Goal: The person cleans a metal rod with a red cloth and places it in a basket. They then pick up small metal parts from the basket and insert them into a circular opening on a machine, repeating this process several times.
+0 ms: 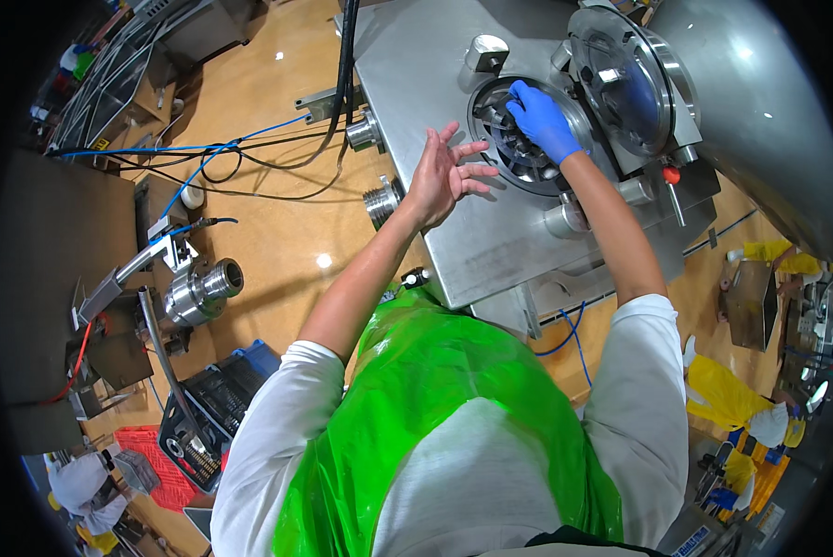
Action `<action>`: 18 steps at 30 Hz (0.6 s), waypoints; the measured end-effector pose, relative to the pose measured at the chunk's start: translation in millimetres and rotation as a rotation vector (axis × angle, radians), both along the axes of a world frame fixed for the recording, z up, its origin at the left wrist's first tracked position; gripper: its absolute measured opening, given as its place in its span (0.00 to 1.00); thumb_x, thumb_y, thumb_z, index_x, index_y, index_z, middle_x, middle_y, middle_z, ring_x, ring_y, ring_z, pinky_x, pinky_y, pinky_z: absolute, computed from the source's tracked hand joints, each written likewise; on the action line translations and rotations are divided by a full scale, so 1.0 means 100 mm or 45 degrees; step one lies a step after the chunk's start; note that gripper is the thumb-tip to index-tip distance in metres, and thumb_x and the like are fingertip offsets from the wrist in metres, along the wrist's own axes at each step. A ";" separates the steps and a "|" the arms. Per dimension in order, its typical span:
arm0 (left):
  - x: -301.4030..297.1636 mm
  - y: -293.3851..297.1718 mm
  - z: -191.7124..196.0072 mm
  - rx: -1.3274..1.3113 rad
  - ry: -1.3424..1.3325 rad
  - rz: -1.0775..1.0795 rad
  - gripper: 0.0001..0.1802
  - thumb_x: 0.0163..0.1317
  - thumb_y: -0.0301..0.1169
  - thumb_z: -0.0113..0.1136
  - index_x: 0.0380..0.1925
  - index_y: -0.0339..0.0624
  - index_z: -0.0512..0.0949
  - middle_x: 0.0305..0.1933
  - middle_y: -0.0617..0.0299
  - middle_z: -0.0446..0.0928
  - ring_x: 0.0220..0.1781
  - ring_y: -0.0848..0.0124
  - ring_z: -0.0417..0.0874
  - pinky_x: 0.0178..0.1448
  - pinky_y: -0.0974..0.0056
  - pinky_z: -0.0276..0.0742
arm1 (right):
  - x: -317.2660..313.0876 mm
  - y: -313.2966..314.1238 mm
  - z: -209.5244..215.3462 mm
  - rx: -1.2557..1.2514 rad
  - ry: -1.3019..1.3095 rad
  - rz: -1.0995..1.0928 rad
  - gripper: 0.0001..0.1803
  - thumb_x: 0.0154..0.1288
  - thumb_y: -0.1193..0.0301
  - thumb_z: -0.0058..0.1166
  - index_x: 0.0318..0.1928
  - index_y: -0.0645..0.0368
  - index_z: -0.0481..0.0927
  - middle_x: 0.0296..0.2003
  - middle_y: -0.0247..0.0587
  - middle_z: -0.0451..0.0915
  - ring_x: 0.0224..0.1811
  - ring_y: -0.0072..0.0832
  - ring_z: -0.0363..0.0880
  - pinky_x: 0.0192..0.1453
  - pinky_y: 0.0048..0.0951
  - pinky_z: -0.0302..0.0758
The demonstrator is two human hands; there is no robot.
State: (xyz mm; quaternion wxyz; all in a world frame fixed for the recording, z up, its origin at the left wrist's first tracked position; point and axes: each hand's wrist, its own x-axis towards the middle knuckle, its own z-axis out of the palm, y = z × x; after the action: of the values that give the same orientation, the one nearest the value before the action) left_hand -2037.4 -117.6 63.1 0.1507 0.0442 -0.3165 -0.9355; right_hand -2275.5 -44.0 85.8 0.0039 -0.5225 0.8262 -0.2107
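Observation:
My right hand [539, 119], in a blue glove, reaches into the round opening [524, 160] of a stainless steel machine [435, 74] and grips a dark metal part inside it; the fingers are partly hidden by that part. My left hand [444, 174] is bare, with fingers spread, hovering just left of the opening over the machine's flat steel face, holding nothing. A round hinged steel lid [632, 82] stands swung open to the right of the opening. I wear a green plastic apron [435, 408] over a white shirt.
Steel pipe fittings [379, 200] jut from the machine's left side. A valve assembly [198, 288] and blue and black hoses [203, 153] lie over the tan floor. Dark and red crates [198, 408] sit lower left. People in yellow aprons [728, 395] work at the right; another person [78, 483] is at lower left.

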 end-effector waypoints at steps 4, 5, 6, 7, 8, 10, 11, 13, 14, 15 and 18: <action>0.01 -0.01 -0.01 -0.007 -0.018 0.012 0.41 0.67 0.64 0.30 0.69 0.45 0.45 0.58 0.40 0.65 0.49 0.50 0.81 0.44 0.54 0.84 | 0.07 -0.07 0.10 0.141 0.047 -0.013 0.15 0.62 0.65 0.52 0.48 0.58 0.73 0.45 0.51 0.80 0.49 0.49 0.78 0.50 0.47 0.74; 0.01 -0.01 -0.02 -0.002 -0.014 0.007 0.41 0.68 0.64 0.30 0.69 0.45 0.45 0.58 0.40 0.65 0.49 0.50 0.81 0.44 0.54 0.84 | 0.07 -0.11 0.06 0.156 0.081 -0.014 0.16 0.62 0.65 0.52 0.48 0.58 0.73 0.45 0.51 0.80 0.49 0.50 0.78 0.50 0.47 0.74; 0.01 -0.02 -0.01 0.000 -0.007 -0.003 0.41 0.68 0.64 0.30 0.69 0.45 0.44 0.58 0.41 0.66 0.49 0.50 0.81 0.44 0.54 0.84 | 0.05 -0.12 0.03 0.167 0.116 -0.019 0.16 0.62 0.65 0.53 0.48 0.58 0.73 0.45 0.51 0.80 0.49 0.50 0.77 0.51 0.47 0.74; 0.01 -0.02 -0.01 0.001 -0.001 -0.012 0.42 0.68 0.64 0.30 0.69 0.45 0.44 0.58 0.41 0.66 0.49 0.50 0.81 0.44 0.54 0.84 | 0.01 -0.13 -0.03 0.176 0.101 -0.018 0.16 0.62 0.66 0.52 0.49 0.58 0.73 0.45 0.52 0.79 0.49 0.51 0.77 0.51 0.47 0.74; 0.00 -0.01 -0.01 0.004 0.006 -0.019 0.42 0.68 0.64 0.30 0.69 0.45 0.44 0.58 0.41 0.66 0.49 0.50 0.81 0.44 0.54 0.84 | -0.02 -0.13 -0.11 0.183 0.085 -0.015 0.16 0.62 0.67 0.52 0.49 0.57 0.73 0.45 0.52 0.79 0.50 0.52 0.77 0.52 0.47 0.74; 0.00 -0.03 -0.03 0.002 0.014 -0.014 0.41 0.68 0.64 0.30 0.69 0.45 0.44 0.58 0.42 0.66 0.49 0.51 0.81 0.45 0.55 0.84 | 0.00 -0.17 -0.15 0.181 -0.019 -0.031 0.16 0.62 0.69 0.52 0.50 0.58 0.72 0.46 0.55 0.79 0.50 0.53 0.76 0.53 0.47 0.73; 0.01 -0.03 -0.04 -0.004 0.013 -0.010 0.42 0.68 0.63 0.30 0.69 0.45 0.44 0.58 0.42 0.66 0.49 0.51 0.81 0.45 0.55 0.84 | 0.02 -0.17 -0.17 0.174 -0.106 -0.058 0.17 0.61 0.70 0.51 0.50 0.59 0.71 0.46 0.56 0.78 0.51 0.54 0.76 0.54 0.47 0.73; 0.01 0.01 -0.03 -0.008 0.012 -0.006 0.42 0.68 0.63 0.30 0.69 0.44 0.44 0.58 0.42 0.66 0.49 0.51 0.81 0.45 0.55 0.84 | 0.09 -0.15 -0.17 0.126 -0.269 -0.174 0.18 0.60 0.72 0.52 0.50 0.63 0.68 0.47 0.63 0.77 0.53 0.56 0.75 0.56 0.46 0.72; 0.02 0.01 -0.02 -0.015 0.004 0.002 0.42 0.68 0.63 0.30 0.70 0.44 0.44 0.58 0.42 0.66 0.49 0.51 0.81 0.45 0.55 0.84 | 0.10 -0.15 -0.17 0.115 -0.331 -0.201 0.19 0.59 0.72 0.52 0.50 0.63 0.68 0.48 0.63 0.77 0.54 0.56 0.75 0.56 0.46 0.71; 0.02 0.00 0.00 -0.018 -0.005 0.005 0.42 0.68 0.63 0.30 0.70 0.44 0.43 0.58 0.42 0.66 0.49 0.52 0.81 0.45 0.55 0.84 | 0.07 -0.16 -0.17 0.107 -0.393 -0.233 0.19 0.58 0.72 0.52 0.50 0.64 0.67 0.48 0.64 0.76 0.54 0.56 0.74 0.56 0.46 0.71; 0.02 0.00 0.02 -0.021 -0.010 0.010 0.42 0.69 0.62 0.31 0.70 0.43 0.43 0.59 0.42 0.66 0.49 0.52 0.81 0.45 0.55 0.84 | 0.02 -0.16 -0.27 0.038 -0.376 -0.215 0.20 0.57 0.73 0.52 0.50 0.64 0.65 0.47 0.63 0.77 0.54 0.54 0.76 0.56 0.45 0.72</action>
State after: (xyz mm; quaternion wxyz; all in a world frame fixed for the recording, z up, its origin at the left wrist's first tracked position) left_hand -2035.0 -117.7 65.0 0.1533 0.0479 -0.3248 -0.9320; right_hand -2273.2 -60.2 58.6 0.1154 -0.4144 0.8606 -0.2726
